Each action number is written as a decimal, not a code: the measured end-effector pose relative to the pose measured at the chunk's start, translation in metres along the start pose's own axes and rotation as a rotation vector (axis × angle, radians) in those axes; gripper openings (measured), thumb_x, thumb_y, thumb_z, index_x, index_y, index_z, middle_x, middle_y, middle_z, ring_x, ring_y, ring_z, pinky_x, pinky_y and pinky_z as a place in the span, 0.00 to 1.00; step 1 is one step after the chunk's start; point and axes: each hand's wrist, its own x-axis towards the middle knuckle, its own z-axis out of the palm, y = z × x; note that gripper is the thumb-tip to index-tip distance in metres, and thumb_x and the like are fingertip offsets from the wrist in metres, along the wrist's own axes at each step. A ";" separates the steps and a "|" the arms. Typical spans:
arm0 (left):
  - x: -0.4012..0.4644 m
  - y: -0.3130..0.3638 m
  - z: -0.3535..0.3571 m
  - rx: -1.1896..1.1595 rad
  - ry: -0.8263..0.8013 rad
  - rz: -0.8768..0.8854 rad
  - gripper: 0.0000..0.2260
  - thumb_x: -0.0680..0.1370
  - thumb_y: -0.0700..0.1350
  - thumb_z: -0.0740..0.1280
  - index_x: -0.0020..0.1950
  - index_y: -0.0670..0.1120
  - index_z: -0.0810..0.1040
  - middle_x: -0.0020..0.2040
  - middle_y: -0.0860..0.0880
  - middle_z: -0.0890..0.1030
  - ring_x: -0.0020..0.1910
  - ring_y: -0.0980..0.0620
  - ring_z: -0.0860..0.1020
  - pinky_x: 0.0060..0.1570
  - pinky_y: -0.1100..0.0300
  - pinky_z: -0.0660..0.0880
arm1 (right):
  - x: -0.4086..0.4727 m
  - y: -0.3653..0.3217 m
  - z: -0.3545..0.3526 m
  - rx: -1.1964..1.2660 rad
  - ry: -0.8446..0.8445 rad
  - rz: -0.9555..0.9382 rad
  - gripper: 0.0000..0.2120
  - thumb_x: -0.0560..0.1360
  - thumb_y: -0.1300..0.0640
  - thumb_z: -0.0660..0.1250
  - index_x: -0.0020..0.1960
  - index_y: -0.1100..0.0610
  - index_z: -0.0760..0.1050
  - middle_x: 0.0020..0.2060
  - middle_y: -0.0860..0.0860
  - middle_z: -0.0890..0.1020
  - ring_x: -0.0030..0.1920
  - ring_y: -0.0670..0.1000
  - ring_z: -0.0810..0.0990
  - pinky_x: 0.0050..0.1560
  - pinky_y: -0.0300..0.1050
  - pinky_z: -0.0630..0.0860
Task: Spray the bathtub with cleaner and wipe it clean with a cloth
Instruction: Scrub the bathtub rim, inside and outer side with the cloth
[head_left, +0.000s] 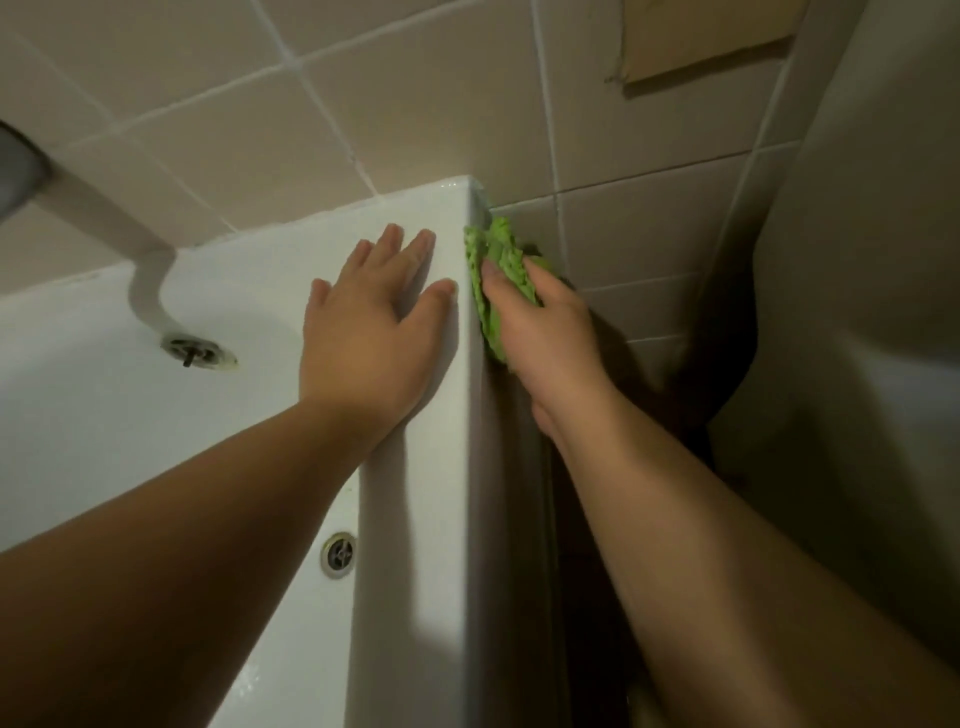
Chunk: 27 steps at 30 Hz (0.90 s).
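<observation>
Here, head view looks down on the corner of a white bathtub where its flat rim meets beige wall tiles. Left hand lies palm-down on top of the rim, fingers straight and slightly spread, fingertips toward the wall — grip wide, holding nothing, just resting flat on the surface. Right hand sits on the outer side of the tub, just past the rim's edge, and presses a green cloth against the tub's outside face near the top corner. Thumb lies over the cloth and the fingers curl behind it, so the grip is on the cloth; the far fingers are hidden by the fabric. The cloth is bunched and nubbly, touching the tub's outer edge, with its upper end near the corner where tub and tiles meet.

Inside the tub: a round metal drain low on the basin floor, with a white curved pipe or spout coming down just beside it from upper left. A second round metal fitting sits on the inner wall under the left forearm. To the right of the tub — dark gap, then a pale curved fixture, not identifiable. A brownish panel shows on the wall at top right
</observation>
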 end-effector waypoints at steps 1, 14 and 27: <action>-0.008 0.000 0.000 -0.008 -0.006 -0.006 0.22 0.85 0.55 0.58 0.80 0.61 0.63 0.83 0.58 0.57 0.82 0.57 0.50 0.79 0.50 0.40 | -0.012 0.002 -0.002 -0.002 -0.016 0.025 0.22 0.74 0.37 0.70 0.66 0.42 0.80 0.61 0.45 0.82 0.60 0.47 0.81 0.66 0.52 0.78; -0.171 -0.002 -0.004 -0.505 0.035 -0.211 0.20 0.86 0.48 0.59 0.79 0.60 0.67 0.81 0.64 0.58 0.75 0.71 0.56 0.69 0.75 0.52 | -0.194 0.041 -0.029 -0.135 -0.006 0.098 0.26 0.74 0.33 0.68 0.69 0.40 0.76 0.65 0.44 0.76 0.63 0.44 0.77 0.69 0.51 0.75; -0.342 0.058 -0.137 -0.190 -0.324 -0.244 0.16 0.82 0.57 0.66 0.67 0.56 0.82 0.64 0.58 0.82 0.64 0.58 0.79 0.61 0.65 0.71 | -0.355 -0.090 -0.116 -0.395 -0.137 0.256 0.11 0.81 0.43 0.67 0.63 0.39 0.73 0.53 0.40 0.79 0.51 0.41 0.78 0.43 0.42 0.75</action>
